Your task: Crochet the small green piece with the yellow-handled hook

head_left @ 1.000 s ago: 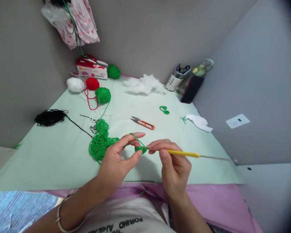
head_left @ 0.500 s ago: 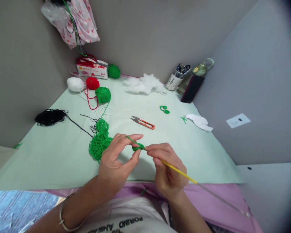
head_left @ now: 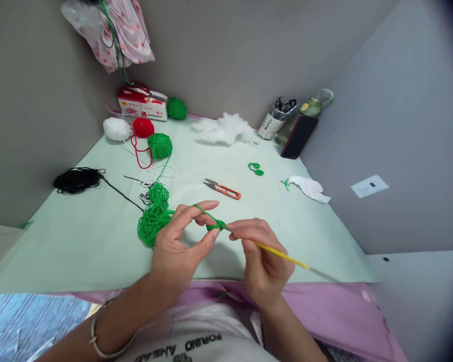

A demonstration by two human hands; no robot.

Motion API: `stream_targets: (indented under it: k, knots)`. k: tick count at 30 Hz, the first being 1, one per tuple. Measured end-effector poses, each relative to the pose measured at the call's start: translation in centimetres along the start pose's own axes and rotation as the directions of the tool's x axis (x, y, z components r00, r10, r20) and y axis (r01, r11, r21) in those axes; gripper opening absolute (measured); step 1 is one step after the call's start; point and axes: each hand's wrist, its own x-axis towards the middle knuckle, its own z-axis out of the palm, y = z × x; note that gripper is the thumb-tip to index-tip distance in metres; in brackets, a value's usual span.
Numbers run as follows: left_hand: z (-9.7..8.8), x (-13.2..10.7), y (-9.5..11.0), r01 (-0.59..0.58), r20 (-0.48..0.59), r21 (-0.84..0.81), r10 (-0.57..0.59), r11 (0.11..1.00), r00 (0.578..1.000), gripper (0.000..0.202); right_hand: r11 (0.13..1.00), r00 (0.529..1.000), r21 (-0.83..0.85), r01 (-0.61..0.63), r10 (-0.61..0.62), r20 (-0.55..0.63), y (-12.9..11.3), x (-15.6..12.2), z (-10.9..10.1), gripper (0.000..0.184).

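Near the table's front edge, my left hand (head_left: 184,241) pinches a small piece of green crochet work (head_left: 216,225) between thumb and fingers. A strand of green yarn runs up over its raised index finger. My right hand (head_left: 266,259) is closed around a crochet hook (head_left: 283,255) with a yellow handle, whose tip meets the right end of the green piece. The hook's rear end points down to the right and is blurred. Beside my left hand lies a loose heap of green yarn (head_left: 153,223), partly behind the fingers.
Orange thread snips (head_left: 222,188) lie beyond my hands. Back left are green (head_left: 160,146), red (head_left: 143,127) and white (head_left: 116,129) yarn balls, with black yarn (head_left: 77,181) at left. White stuffing (head_left: 224,129), a pen cup (head_left: 272,125) and a phone (head_left: 300,137) stand along the back.
The hook has tilted flatter, its rear end swinging upward, with the right hand turning slightly. The green piece and left fingers have shifted a little upward.
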Motion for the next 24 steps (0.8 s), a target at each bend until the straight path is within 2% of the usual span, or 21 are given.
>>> stream_targets:
  k: [2, 3, 5, 7, 8, 9, 11, 14, 18, 21, 24]
  knots:
    - [0.1, 0.1, 0.2, 0.041, -0.013, -0.006, -0.041, 0.999, 0.999, 0.022, 0.996, 0.997, 0.048, -0.076, 0.077, -0.009, 0.2, 0.1, 0.1, 0.025]
    - [0.2, 0.1, 0.3, 0.077, -0.017, -0.025, -0.078, 0.997, 0.997, 0.024, 0.998, 0.998, 0.028, -0.060, 0.060, -0.012, 0.3, -0.1, 0.1, 0.025]
    - [0.3, 0.3, 0.5, 0.184, 0.007, -0.115, -0.184, 0.976, 0.983, 0.028, 0.994, 0.998, -0.088, 0.062, -0.061, 0.010, 0.6, -0.8, 0.3, 0.027]
    - [0.3, 0.6, 0.5, 0.295, 0.072, -0.248, -0.286, 0.923, 0.956, 0.036, 0.958, 0.979, -0.201, 0.204, -0.198, 0.047, 0.9, -1.5, 0.3, 0.034]
    - [0.2, 0.7, 0.5, 0.339, 0.109, -0.312, -0.322, 0.887, 0.941, 0.040, 0.948, 0.973, -0.221, 0.230, -0.221, 0.069, 1.0, -1.7, 0.3, 0.038]
    - [0.1, 0.8, 0.4, 0.372, 0.141, -0.363, -0.344, 0.855, 0.928, 0.044, 0.954, 0.976, -0.206, 0.215, -0.203, 0.081, 1.0, -1.8, 0.3, 0.040]
    - [-0.2, 1.0, 0.3, 0.398, 0.172, -0.406, -0.359, 0.822, 0.917, 0.050, 0.989, 0.993, -0.104, 0.104, -0.097, 0.072, 0.9, -1.6, 0.1, 0.039]
    - [-0.6, 1.0, 0.5, 0.367, 0.161, -0.360, -0.330, 0.858, 0.930, 0.052, 0.992, 0.995, 0.089, -0.093, 0.090, 0.035, 0.5, -0.5, -0.1, 0.029]
    - [-0.7, 1.0, 0.9, 0.324, 0.141, -0.281, -0.295, 0.903, 0.945, 0.045, 0.947, 0.975, 0.234, -0.221, 0.221, 0.024, 0.2, 0.5, -0.1, 0.021]
    - [-0.5, 1.0, 0.9, 0.330, 0.158, -0.268, -0.296, 0.905, 0.942, 0.041, 0.954, 0.976, 0.210, -0.215, 0.214, 0.030, 0.2, 0.3, 0.1, 0.022]
    - [-0.1, 1.0, 0.8, 0.381, 0.204, -0.338, -0.328, 0.861, 0.922, 0.043, 0.998, 0.998, -0.024, -0.058, 0.059, 0.027, 0.5, -0.8, 0.5, 0.032]
